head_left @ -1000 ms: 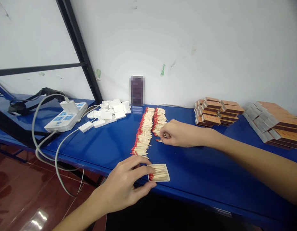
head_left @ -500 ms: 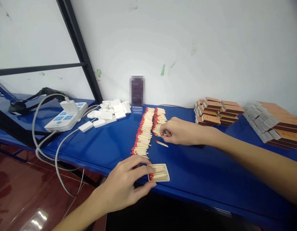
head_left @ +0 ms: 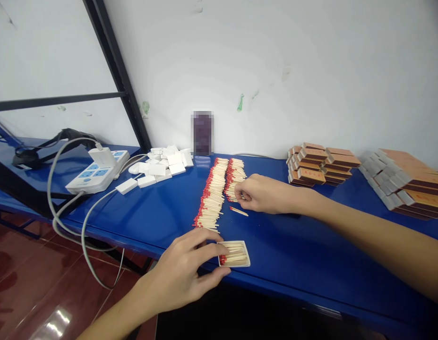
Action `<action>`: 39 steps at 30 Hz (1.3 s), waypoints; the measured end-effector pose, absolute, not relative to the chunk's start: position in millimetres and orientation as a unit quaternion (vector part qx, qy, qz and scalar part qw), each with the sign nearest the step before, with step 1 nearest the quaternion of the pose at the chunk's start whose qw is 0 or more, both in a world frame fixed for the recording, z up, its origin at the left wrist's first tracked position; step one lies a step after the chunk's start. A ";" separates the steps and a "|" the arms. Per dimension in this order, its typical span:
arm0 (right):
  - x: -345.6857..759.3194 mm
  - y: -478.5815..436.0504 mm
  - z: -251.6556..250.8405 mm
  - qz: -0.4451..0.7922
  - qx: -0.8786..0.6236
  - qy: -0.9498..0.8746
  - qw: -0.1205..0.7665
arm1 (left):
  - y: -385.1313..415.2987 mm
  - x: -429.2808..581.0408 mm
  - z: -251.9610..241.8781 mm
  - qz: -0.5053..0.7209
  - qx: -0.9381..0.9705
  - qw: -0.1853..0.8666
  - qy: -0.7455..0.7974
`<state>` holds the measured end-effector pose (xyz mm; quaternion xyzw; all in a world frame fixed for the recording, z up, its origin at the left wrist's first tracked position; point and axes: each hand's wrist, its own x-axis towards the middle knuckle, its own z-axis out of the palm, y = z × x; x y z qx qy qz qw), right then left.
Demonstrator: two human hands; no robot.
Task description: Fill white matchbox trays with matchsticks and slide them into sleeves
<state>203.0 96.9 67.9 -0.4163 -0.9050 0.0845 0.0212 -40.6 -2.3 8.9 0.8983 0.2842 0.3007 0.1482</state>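
Note:
My left hand point(head_left: 185, 271) grips a small white tray point(head_left: 244, 257) half filled with red-tipped matches, near the front edge of the blue table point(head_left: 162, 210). My right hand point(head_left: 263, 193) rests farther back with its fingers pinched at the near end of the shorter row of matches point(head_left: 234, 178). A longer row of matches point(head_left: 211, 196) lies to the left of it. One loose match point(head_left: 239, 211) lies on the table just below my right fingers.
Empty white trays point(head_left: 164, 165) are heaped at the back left beside a power strip point(head_left: 98, 172) with grey cables hanging off the edge. Stacked orange matchbox sleeves point(head_left: 320, 165) and a larger stack point(head_left: 406, 184) sit at the right. A black metal frame point(head_left: 115, 71) leans against the wall.
My right hand lifted slightly off a single match, leaving it lying on the table, and pinched back into the row's near end. My left hand and the tray have not moved.

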 end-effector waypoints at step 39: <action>199.9 87.2 79.2 0.158 -0.385 -0.909 0.005 | -1.9 -41.6 6.5 0.298 0.897 0.157 0.286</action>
